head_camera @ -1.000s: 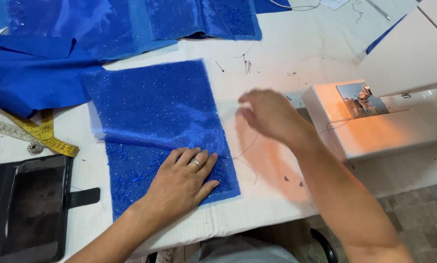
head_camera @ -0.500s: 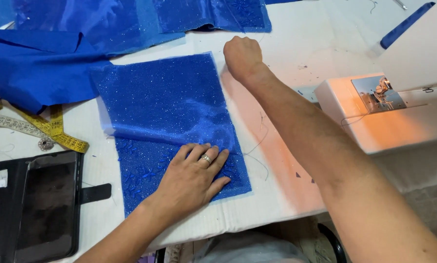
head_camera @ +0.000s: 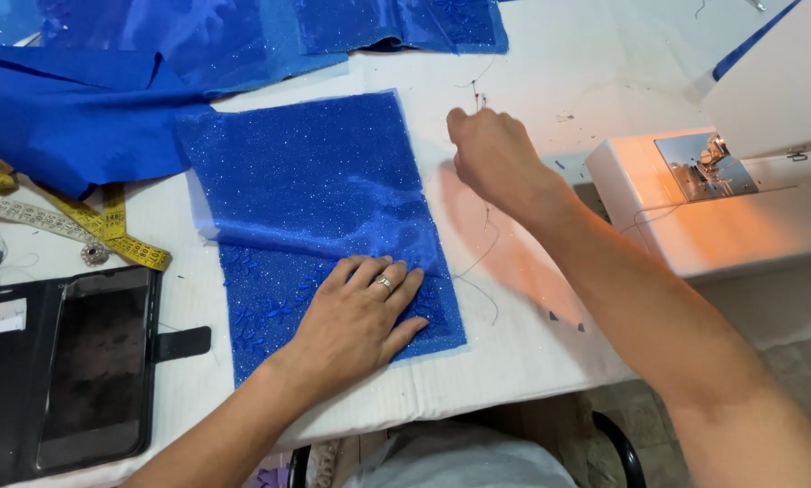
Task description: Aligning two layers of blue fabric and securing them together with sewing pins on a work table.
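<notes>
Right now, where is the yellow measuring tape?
In the head view, the yellow measuring tape lies on the table's left side, above the phone and left of the glittery blue fabric panel.

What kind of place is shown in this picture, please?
Most likely a sewing workspace, at home or in a small tailoring shop. A white sewing machine stands on the table, a yellow measuring tape lies beside cut pieces of glittery blue fabric, and the left hand presses one piece flat.
</notes>
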